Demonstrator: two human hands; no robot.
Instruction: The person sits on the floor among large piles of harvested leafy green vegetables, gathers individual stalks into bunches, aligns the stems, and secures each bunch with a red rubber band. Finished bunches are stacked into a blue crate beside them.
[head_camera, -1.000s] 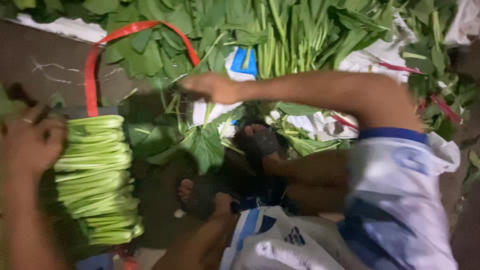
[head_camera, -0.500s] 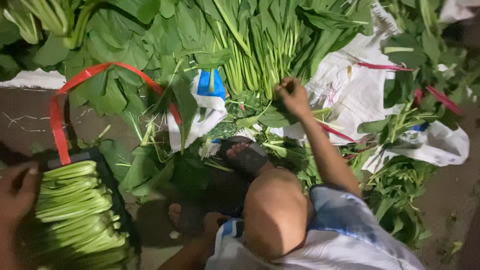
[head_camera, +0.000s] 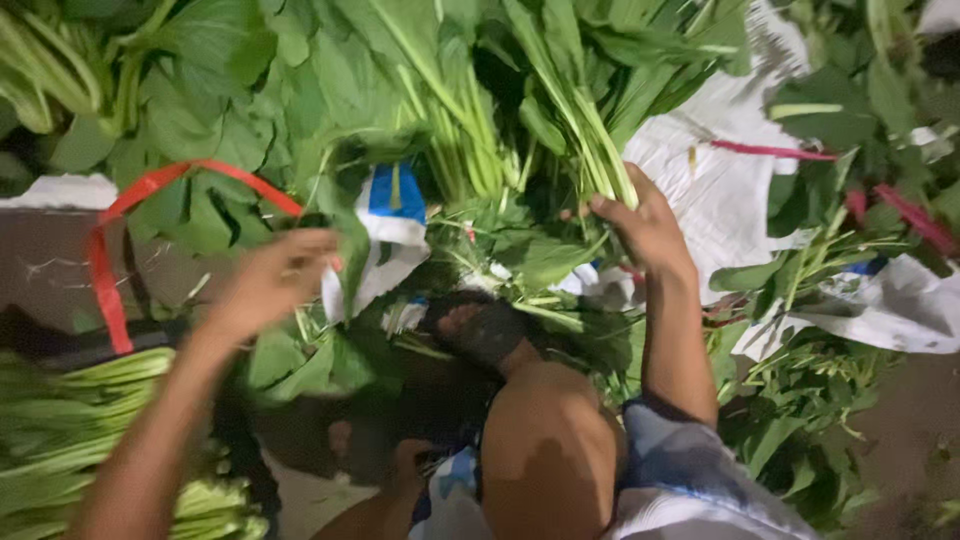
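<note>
Greens (head_camera: 470, 90) fill the top of the view: long pale-green stalks with broad, dark leaves, heaped loosely across white sacks (head_camera: 720, 190) spread on the ground. The stalks lie roughly side by side, cut ends toward the person, leaves fanning away toward the upper edge. Some leaves look limp and crumpled, and loose bits of stem are scattered below the heap.

The right hand (head_camera: 645, 230) is at the lower end of one cluster of stalks, fingers curled around the stems in a narrow clasp, so it holds a small bunch of the greens. The left hand (head_camera: 270, 280) is blurred. It reaches toward the leaves near a blue and white bag (head_camera: 395, 215); its fingers look loosely bent, but I cannot tell whether they hold anything.

A red strap (head_camera: 105, 270) loops up from a dark basket (head_camera: 90, 345) at lower left, and in that basket lies a tight stack of cut stems (head_camera: 90, 430), pale green and evenly layered. A foot in a dark sandal (head_camera: 480, 330) rests among the leaves between the two hands, with a bent knee (head_camera: 545, 450) below it and blue and white shorts (head_camera: 680, 480) at the bottom edge. More leafy stalks (head_camera: 810, 400) and red ties (head_camera: 770, 150) lie at the right, over the sacks.
</note>
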